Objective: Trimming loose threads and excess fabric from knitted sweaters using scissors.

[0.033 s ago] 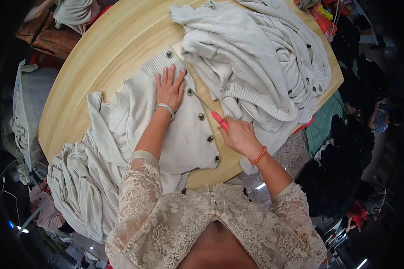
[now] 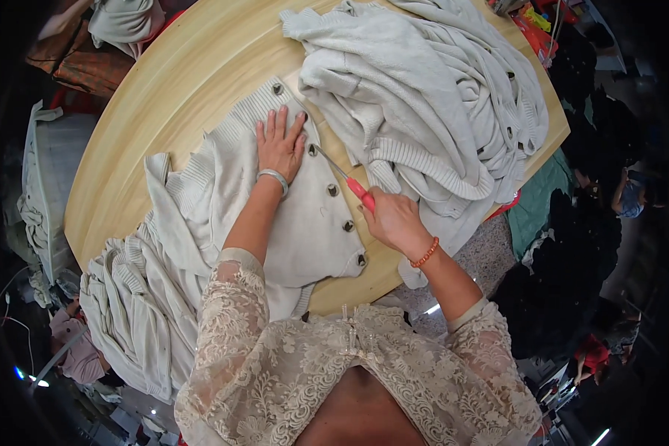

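Note:
A pale grey knit cardigan (image 2: 297, 215) lies on the wooden table, its front edge lined with several dark buttons. My left hand (image 2: 280, 152) rests flat on it near the ribbed hem, fingers spread, index fingertip beside a button. In my right hand (image 2: 394, 219) is a red-handled tool (image 2: 360, 193) with a thin metal shaft; whether it is a screwdriver or an awl I cannot tell. Its tip reaches a dark button (image 2: 312, 149) just right of my left hand. Lower down the edge sit another button (image 2: 332, 190) and more like it.
A heap of similar grey knitwear (image 2: 424, 89) covers the table's far right. More folded knitwear (image 2: 137, 320) hangs over the near left edge. The curved wooden table (image 2: 149, 104) ends at the right above a green cloth (image 2: 535, 197). Dark piles (image 2: 557, 275) stand beyond it; other people are at the right.
The cardigan's buttoned edge has shifted very slightly away from me. The tool tip stays at the same button, and both hands have hardly moved.

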The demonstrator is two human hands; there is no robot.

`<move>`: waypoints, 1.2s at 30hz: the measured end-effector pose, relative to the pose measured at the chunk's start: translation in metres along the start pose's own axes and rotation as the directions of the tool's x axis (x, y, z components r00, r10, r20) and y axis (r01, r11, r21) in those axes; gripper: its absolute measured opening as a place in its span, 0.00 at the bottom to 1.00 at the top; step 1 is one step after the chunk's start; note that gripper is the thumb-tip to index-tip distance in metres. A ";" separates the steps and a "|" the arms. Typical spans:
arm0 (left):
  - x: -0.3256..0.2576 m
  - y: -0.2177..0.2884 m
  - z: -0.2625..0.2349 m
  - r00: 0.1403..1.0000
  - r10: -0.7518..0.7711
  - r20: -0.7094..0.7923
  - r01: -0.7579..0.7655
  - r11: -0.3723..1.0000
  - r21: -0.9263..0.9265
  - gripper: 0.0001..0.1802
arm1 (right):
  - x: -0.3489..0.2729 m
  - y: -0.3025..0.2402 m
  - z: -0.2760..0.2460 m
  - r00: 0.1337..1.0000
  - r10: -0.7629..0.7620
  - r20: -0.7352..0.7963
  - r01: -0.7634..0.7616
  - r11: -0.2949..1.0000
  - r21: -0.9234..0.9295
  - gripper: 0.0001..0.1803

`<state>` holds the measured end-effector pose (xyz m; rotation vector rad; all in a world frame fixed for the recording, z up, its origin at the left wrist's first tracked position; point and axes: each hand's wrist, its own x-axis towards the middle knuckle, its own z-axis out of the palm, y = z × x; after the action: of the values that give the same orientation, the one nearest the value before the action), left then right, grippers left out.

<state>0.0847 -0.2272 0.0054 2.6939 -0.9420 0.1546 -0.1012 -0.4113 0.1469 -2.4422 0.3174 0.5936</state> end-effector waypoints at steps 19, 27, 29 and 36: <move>-0.073 0.066 -0.018 0.984 -0.016 0.176 0.040 0.990 -0.134 0.38 | -0.066 0.036 0.023 0.994 -0.046 -0.103 0.039 0.997 -0.073 0.12; -0.067 0.063 -0.015 0.979 -0.001 0.202 0.011 0.999 -0.045 0.34 | -0.035 0.023 0.018 0.991 -0.059 -0.122 0.054 0.998 -0.044 0.13; -0.063 0.064 -0.013 0.972 -0.020 0.232 0.024 1.000 -0.015 0.36 | -0.007 0.015 0.010 0.992 -0.047 -0.119 0.044 0.999 -0.026 0.13; -0.048 0.047 -0.004 0.983 -0.046 0.176 0.048 0.999 -0.004 0.35 | -0.060 0.039 0.015 0.998 -0.067 -0.019 0.066 0.997 -0.039 0.11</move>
<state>0.0173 -0.2327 0.0108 2.7548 -0.9238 -0.0987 -0.1725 -0.4277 0.1453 -2.4865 0.2341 0.5509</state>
